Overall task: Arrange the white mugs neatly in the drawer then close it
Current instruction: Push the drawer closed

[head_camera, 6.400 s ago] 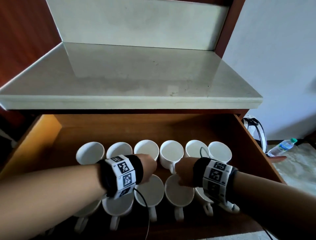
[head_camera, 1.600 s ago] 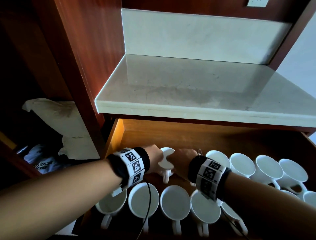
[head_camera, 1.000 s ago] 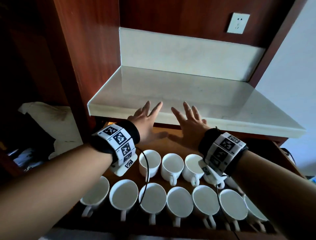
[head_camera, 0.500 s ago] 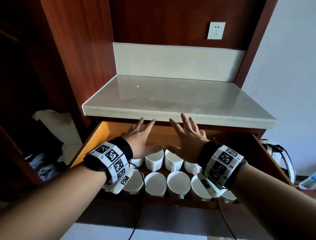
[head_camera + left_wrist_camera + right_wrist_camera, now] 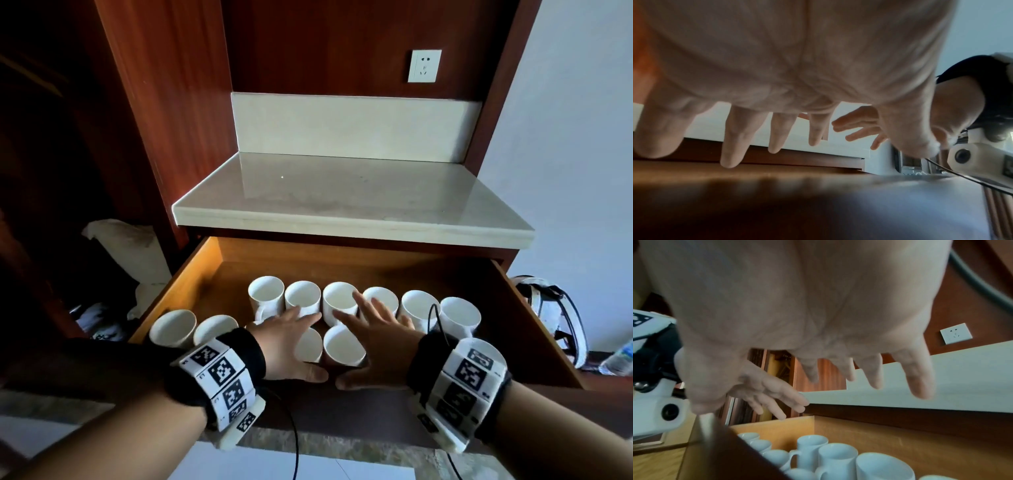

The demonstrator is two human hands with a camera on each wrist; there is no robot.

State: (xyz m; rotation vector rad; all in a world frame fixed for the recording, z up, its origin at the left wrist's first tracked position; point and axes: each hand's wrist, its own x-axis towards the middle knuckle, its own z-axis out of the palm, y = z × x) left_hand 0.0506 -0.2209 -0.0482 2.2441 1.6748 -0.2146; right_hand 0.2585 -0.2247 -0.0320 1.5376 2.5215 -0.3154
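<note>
Head view: above, facing forward-down into drawer (image 5: 513, 308). Wrist views: close under palms, facing along fingers. All share drawer; right wrist also shows mugs (image 5: 836, 456), lower frame.

White mugs (image 5: 303, 298): ceramic, upright, mouths up, two rows, touching. Drawer (image 5: 191, 274): wood, pulled open under tabletop.

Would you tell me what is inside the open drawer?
White mugs stand upright in two rows inside the drawer. The left hand and right hand hide part of the front row.

Wall socket (image 5: 424, 66) above marble counter (image 5: 346, 202)
</note>
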